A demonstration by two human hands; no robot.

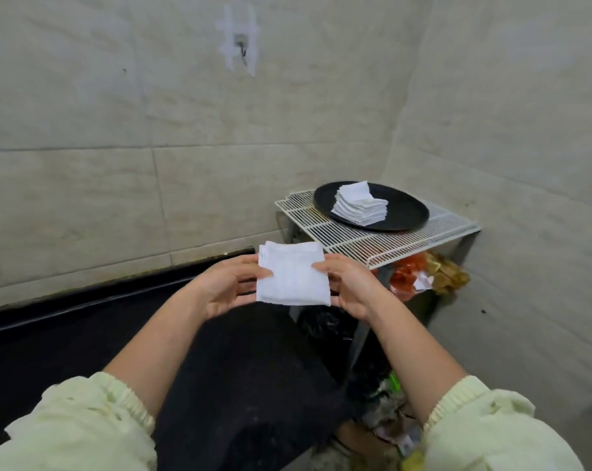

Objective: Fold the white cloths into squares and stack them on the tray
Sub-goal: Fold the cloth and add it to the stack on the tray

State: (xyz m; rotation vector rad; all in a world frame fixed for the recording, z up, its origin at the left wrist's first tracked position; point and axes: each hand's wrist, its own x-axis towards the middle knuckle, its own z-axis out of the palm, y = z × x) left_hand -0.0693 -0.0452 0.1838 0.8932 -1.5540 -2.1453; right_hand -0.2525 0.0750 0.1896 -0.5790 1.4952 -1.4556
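Here, the left hand's (226, 283) thumb lies across the left edge of one folded white cloth (292, 275), and the right hand's (352, 283) thumb presses on its right edge. Both hands pinch the cloth, thumb in front and fingers behind. Most of each hand's fingers are hidden by the fabric, and only a few tips peep out beneath the lower corners.

The cloth is held in the air between the two hands, in front of the person and well short of the tray. It is close to square and marginally wider than tall, so its slight long axis runs from hand to hand. Its broad face is turned up toward the camera, its top edge leans away toward the tiled wall (151, 130), and layered edges show at the upper left corner.

Further out, two bare forearms lead back to two pale green sleeves (83, 419), both cut off by the bottom of the view.

To the right and beyond, one round black tray (406, 212) sits on one white wire rack (372, 246) in the corner. On the tray is one stack of folded cloths (359, 207). It has many layers, too fine to count, and its top piece sits askew.

Under the rack lie orange wrappers (406, 273) and a black bag (321, 324), blurred and partly hidden. One small hook (241, 52) hangs high on the wall.
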